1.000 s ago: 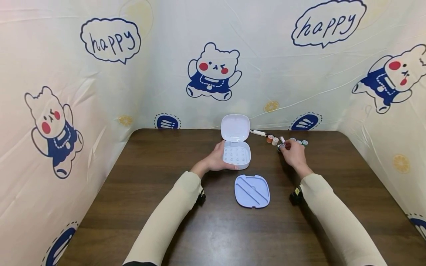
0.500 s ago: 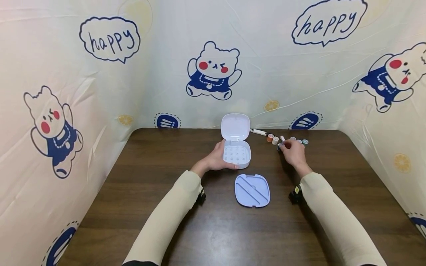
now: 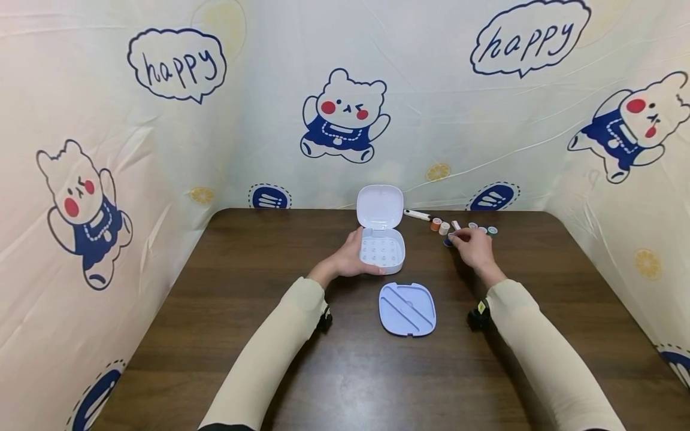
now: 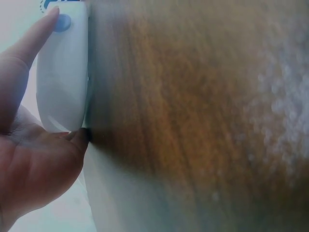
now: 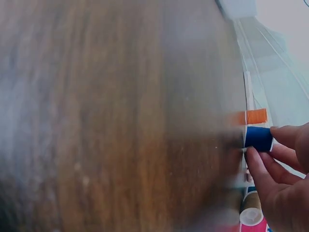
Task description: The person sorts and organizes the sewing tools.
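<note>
Right hand point(image 3: 477, 248) out to the right of the white box point(image 3: 400, 263), I pinch a dark blue thread spool point(image 5: 259, 139) between thumb and fingers; whether it touches the table point(image 3: 345, 377) I cannot tell. My left hand point(image 3: 350, 259) grips the box by its left side, thumb along the front wall. The box's lid point(image 3: 380, 206) stands raised at the back, and rows of little pegs point(image 3: 374, 250) show on the floor inside. Nearest the box on its right lies a white pen-like tool point(image 3: 417, 214), then come an orange spool point(image 3: 435, 225) and a white spool point(image 3: 444, 228), between the box and my right hand. More small spools point(image 3: 492, 230) sit beyond my right hand, farther from the box. Just in front of the box, apart from it, lies a pale blue panel point(image 3: 408, 309) with diagonal channels.
</note>
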Motion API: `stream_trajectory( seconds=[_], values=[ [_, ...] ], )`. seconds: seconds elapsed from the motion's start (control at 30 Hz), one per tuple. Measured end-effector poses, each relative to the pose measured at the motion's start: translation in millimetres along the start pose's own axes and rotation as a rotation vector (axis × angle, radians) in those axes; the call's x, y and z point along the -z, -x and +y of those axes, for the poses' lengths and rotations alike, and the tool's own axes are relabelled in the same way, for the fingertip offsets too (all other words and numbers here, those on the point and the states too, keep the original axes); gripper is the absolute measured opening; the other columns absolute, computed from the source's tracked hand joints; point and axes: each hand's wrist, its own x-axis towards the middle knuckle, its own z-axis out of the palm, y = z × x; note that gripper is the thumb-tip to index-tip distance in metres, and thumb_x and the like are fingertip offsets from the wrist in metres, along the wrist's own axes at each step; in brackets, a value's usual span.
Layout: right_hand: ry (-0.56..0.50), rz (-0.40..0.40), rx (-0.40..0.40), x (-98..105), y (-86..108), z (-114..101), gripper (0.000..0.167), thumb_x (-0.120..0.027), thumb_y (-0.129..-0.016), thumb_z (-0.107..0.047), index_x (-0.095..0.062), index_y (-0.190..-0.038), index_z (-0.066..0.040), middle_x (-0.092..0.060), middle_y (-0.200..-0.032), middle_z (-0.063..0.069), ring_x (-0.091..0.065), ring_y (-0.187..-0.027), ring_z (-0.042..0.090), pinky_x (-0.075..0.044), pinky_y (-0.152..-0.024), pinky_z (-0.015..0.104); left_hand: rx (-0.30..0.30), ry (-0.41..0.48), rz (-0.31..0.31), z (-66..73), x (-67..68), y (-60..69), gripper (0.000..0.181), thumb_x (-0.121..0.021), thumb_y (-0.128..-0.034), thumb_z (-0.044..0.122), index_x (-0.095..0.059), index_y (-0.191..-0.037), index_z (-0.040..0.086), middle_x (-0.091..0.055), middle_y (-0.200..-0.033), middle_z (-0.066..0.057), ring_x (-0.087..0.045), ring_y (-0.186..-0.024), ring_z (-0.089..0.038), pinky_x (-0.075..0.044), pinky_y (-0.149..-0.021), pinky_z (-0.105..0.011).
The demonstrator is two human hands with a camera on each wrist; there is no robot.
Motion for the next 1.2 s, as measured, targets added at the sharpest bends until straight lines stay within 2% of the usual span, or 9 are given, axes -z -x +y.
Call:
stream_trajectory(
  seconds=[0.2,0.3,0.47,0.6,0.77,0.97,1.2],
  values=[
    [-0.107,-0.065,-0.062,0.6,2.2,-2.6,0.032,-0.063,-0.103,-0.019,-0.069,-0.121,0.008,-0.068,-0.112,0.025,-0.062,-0.099,0.031,-0.047,-0.075,0.024,-0.019,-0.001,0.000,-0.9,-0.2,-0.5,0.122,-0.093,-0.0728,0.034,-0.013,-0.159,0.003,-0.024,-0.158,-0.020,-0.030,-0.141,-0.032,-0.031,-0.116,-0.046],
    [-0.158,-0.115,-0.080,-1.5,2.9,-2.5,0.033,-0.060,-0.105,-0.017,-0.067,-0.125,0.009,-0.067,-0.115,0.026,-0.063,-0.097,0.029,-0.047,-0.071,0.017,-0.025,-0.003,-0.005,-0.9,-0.8,-0.3,0.121,-0.093,-0.0728,0.033,-0.014,-0.159,0.003,-0.025,-0.157,-0.020,-0.030,-0.141,-0.032,-0.031,-0.116,-0.046],
    [-0.191,-0.141,-0.054,-5.4,2.8,-7.1,0.035,-0.062,-0.104,-0.018,-0.066,-0.127,0.008,-0.066,-0.117,0.025,-0.060,-0.093,0.024,-0.046,-0.069,0.019,-0.015,-0.001,-0.001,-1.7,-1.8,-0.3,0.121,-0.093,-0.0730,0.035,-0.013,-0.159,0.004,-0.024,-0.157,-0.020,-0.030,-0.140,-0.032,-0.031,-0.116,-0.047],
    [-0.223,-0.156,-0.045,-5.9,2.3,-14.5,0.035,-0.063,-0.103,-0.019,-0.066,-0.128,0.007,-0.066,-0.118,0.025,-0.063,-0.092,0.021,-0.048,-0.069,0.017,-0.038,0.001,0.016,-3.5,-2.1,-2.3,0.119,-0.094,-0.0718,0.034,-0.017,-0.157,0.002,-0.026,-0.155,-0.022,-0.031,-0.140,-0.033,-0.031,-0.116,-0.047],
    [-0.226,-0.190,-0.058,-3.4,2.3,-21.0,0.035,-0.062,-0.104,-0.021,-0.066,-0.129,0.004,-0.065,-0.118,0.024,-0.063,-0.095,0.026,-0.050,-0.071,0.019,-0.063,0.000,0.018,-3.8,-1.0,-3.1,0.118,-0.095,-0.0705,0.032,-0.020,-0.155,0.001,-0.029,-0.153,-0.022,-0.030,-0.141,-0.034,-0.032,-0.116,-0.046],
    [-0.197,-0.205,-0.024,-3.2,2.5,-26.5,0.034,-0.062,-0.104,-0.023,-0.069,-0.127,0.001,-0.066,-0.116,0.021,-0.057,-0.095,0.028,-0.047,-0.071,0.025,-0.051,0.002,0.007,-5.0,-0.1,-4.2,0.120,-0.094,-0.0712,0.032,-0.016,-0.157,0.003,-0.026,-0.155,-0.021,-0.029,-0.142,-0.033,-0.031,-0.116,-0.046],
    [-0.240,-0.205,0.008,-8.4,4.6,-30.4,0.032,-0.062,-0.104,-0.018,-0.068,-0.125,0.006,-0.068,-0.117,0.025,-0.066,-0.099,0.035,-0.049,-0.070,0.018,-0.032,0.003,-0.011,-14.6,-4.1,-10.9,0.125,-0.094,-0.0705,0.036,-0.012,-0.159,0.007,-0.022,-0.157,-0.019,-0.027,-0.142,-0.030,-0.030,-0.116,-0.045]
  ],
)
